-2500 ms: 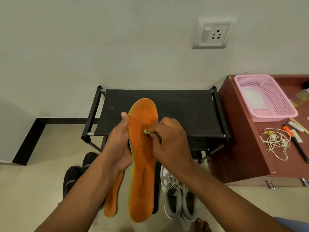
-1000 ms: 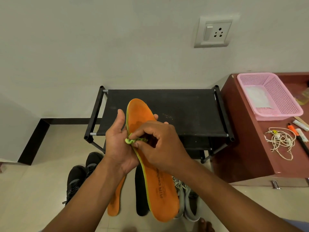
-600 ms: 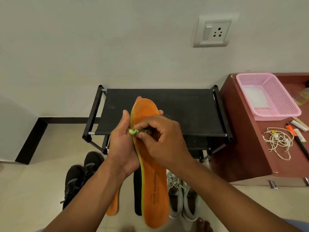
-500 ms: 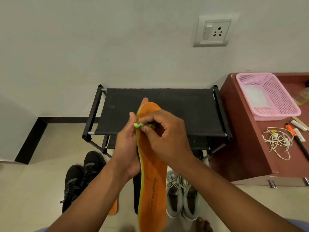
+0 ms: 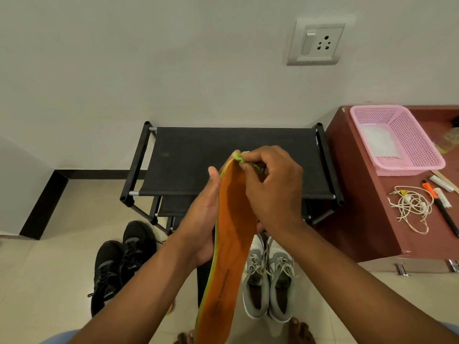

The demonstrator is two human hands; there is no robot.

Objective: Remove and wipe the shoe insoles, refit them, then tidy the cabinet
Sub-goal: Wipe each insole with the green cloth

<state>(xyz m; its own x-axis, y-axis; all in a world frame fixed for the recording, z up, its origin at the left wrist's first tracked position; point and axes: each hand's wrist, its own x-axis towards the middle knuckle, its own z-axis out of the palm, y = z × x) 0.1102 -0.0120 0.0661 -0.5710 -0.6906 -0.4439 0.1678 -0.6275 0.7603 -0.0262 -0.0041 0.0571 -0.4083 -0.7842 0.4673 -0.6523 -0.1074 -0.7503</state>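
Pale wall and a cream tiled floor frame a black fabric-topped shoe rack (image 5: 231, 160), and in front of it the work happens in the air, at a height where the person can see the surface being cleaned. At the centre, the right hand (image 5: 270, 192) curls its fingers round a small bunched green cloth (image 5: 242, 157) and presses it onto the toe end of the orange insole (image 5: 231, 244), probably so a tight wad can scrub the edge. Just left of that pinch, the left hand (image 5: 201, 227) cups the insole from behind and along its side, thumb up near the toe, bracing it against the rubbing; the heel end hangs down toward the person. Below the grip, on the floor, a grey pair of sneakers (image 5: 268, 276) stands to the right and a black pair of shoes (image 5: 121, 261) to the left, close by for refitting; something dark lies between them, mostly hidden. Well to the right, a reddish cabinet (image 5: 367, 214) carries a pink basket (image 5: 409, 155), a tangled white cord (image 5: 412, 207) and some pens (image 5: 439, 202), likely awaiting the tidying step.
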